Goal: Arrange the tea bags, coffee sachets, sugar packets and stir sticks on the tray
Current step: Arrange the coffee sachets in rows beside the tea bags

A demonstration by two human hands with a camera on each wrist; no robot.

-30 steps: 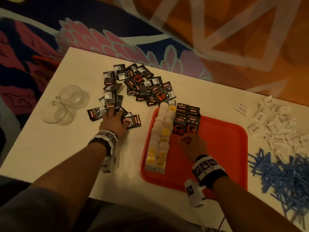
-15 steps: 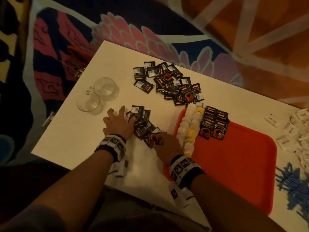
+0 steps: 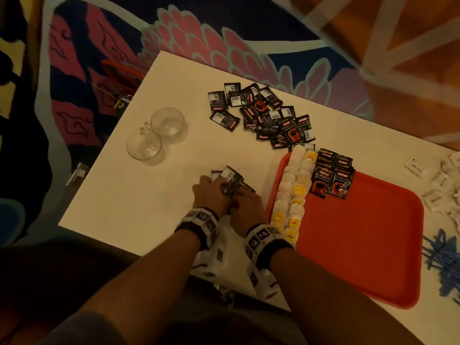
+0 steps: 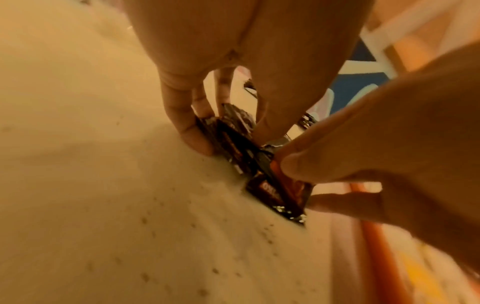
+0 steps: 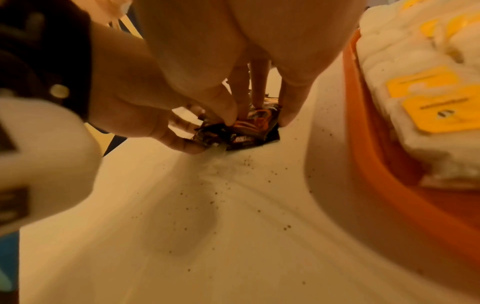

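Right now both the left hand (image 3: 208,195) and right hand (image 3: 245,207) curl around a small bunch of coffee sachets (image 3: 230,181) on the table (image 3: 139,195), just left of the tray's (image 3: 361,245) left edge, the right hand nearer it.

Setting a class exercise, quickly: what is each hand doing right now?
Left hand: grips the bunch of coffee sachets on the table.
Right hand: pinches the same bunch from the other side.
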